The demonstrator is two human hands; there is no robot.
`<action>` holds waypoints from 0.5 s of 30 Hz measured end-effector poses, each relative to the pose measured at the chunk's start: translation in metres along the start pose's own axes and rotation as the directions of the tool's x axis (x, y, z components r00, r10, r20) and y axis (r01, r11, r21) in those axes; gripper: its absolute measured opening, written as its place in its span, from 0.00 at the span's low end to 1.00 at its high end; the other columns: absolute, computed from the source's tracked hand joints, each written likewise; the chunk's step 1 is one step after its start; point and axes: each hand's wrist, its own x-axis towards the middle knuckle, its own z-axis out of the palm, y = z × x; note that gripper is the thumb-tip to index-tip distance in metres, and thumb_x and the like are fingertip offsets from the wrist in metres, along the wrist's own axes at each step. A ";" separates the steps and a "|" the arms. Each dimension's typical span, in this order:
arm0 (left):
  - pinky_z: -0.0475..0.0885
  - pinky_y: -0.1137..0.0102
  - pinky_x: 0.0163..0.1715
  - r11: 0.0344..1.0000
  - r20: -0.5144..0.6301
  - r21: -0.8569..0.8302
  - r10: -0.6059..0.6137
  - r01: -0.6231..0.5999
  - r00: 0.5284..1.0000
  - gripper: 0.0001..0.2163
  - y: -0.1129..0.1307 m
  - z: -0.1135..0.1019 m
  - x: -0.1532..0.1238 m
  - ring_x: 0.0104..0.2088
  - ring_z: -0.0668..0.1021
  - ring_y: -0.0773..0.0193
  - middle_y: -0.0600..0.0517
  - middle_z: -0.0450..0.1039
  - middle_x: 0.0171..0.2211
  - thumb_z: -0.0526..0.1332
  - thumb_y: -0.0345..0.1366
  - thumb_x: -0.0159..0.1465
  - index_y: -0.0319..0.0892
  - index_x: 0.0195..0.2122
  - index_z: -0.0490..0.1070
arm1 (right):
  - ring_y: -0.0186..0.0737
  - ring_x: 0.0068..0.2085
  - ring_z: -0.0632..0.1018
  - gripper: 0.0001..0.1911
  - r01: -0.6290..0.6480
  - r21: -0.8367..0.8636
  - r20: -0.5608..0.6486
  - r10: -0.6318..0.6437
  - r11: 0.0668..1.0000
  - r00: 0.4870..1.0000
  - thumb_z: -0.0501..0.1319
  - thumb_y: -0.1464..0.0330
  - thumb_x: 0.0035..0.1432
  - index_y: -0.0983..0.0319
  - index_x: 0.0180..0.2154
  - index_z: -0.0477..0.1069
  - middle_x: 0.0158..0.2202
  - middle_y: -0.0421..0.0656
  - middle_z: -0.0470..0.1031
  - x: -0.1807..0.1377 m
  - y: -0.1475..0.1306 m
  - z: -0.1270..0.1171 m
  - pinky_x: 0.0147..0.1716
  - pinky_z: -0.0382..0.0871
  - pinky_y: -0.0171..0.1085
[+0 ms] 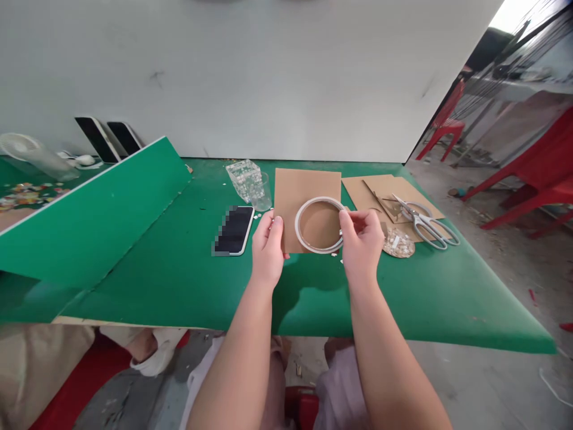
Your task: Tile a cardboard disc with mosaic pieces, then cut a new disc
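Behind the table's far edge, a pale grey wall (268, 83) with a few dark scuffs rises across the view, and to the right opens a room with a bare concrete floor (474, 382), strewn with scraps. The green table (192, 292) has a smooth top and a right side running down to a rounded near corner. Red plastic chairs (532, 185) stand beyond that side. On the left a green board (111, 203) with a white top edge leans up from the surface, and below it show another person's white shoe (154, 355) and pale clothing. Flat brown cardboard sheets (358, 186) overlap at the right. In front of the person, above the table, is a square of cardboard (286, 191), gripped at its left edge between the left hand's (267, 251) thumb and fingers. Scissors (430, 227) lie spread on the sheets at the right. A white hoop (298, 227) is set against the square's face, toward its lower right, pinched at its right rim by the right hand (363, 248). A dark-screened phone (235, 232) lies left of the left hand, near a clear cup (260, 194). White chips (396, 240) sit on a round piece beside the scissors.
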 end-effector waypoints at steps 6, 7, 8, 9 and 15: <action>0.54 0.80 0.06 0.997 -0.044 -0.064 -0.049 0.046 0.998 0.16 -0.007 -0.001 0.004 0.15 0.67 0.73 0.53 0.70 0.26 0.58 0.48 0.58 0.45 0.42 0.71 | 0.34 0.27 0.73 0.10 0.018 -0.007 -0.011 -0.018 1.000 1.000 0.60 0.61 0.52 0.61 0.30 0.66 0.28 0.40 0.73 0.001 0.002 0.000 0.29 0.68 0.33; 0.54 0.80 0.05 0.996 -0.017 -0.075 -0.047 0.046 0.999 0.18 -0.008 -0.002 0.004 0.14 0.66 0.73 0.53 0.69 0.25 0.57 0.50 0.57 0.44 0.42 0.71 | 0.34 0.27 0.73 0.10 0.018 0.000 -0.018 -0.018 1.000 1.000 0.60 0.61 0.52 0.61 0.30 0.66 0.27 0.40 0.73 0.001 0.002 0.000 0.28 0.68 0.33; 0.53 0.79 0.05 0.996 0.017 -0.084 -0.040 0.042 0.999 0.20 -0.008 -0.002 0.005 0.14 0.66 0.73 0.53 0.69 0.24 0.56 0.53 0.57 0.43 0.41 0.71 | 0.34 0.27 0.73 0.10 0.015 0.012 -0.026 -0.015 1.000 1.000 0.60 0.61 0.52 0.61 0.30 0.65 0.27 0.40 0.73 0.001 0.002 0.000 0.28 0.68 0.33; 0.53 0.78 0.05 0.995 0.057 -0.090 -0.035 0.040 0.998 0.22 -0.009 -0.002 0.005 0.13 0.65 0.73 0.53 0.68 0.22 0.55 0.55 0.57 0.43 0.41 0.71 | 0.34 0.27 0.73 0.10 0.011 0.027 -0.034 -0.010 1.000 0.999 0.60 0.61 0.52 0.61 0.29 0.65 0.27 0.40 0.73 0.001 0.002 0.000 0.28 0.68 0.33; 0.60 0.75 0.11 0.983 0.327 -0.111 -0.100 0.143 0.940 0.24 -0.010 -0.005 0.008 0.18 0.69 0.68 0.51 0.69 0.22 0.52 0.57 0.57 0.41 0.40 0.71 | 0.34 0.28 0.74 0.10 0.014 0.105 -0.064 -0.007 0.994 0.998 0.62 0.62 0.51 0.62 0.29 0.67 0.27 0.40 0.73 0.004 0.003 -0.005 0.30 0.68 0.34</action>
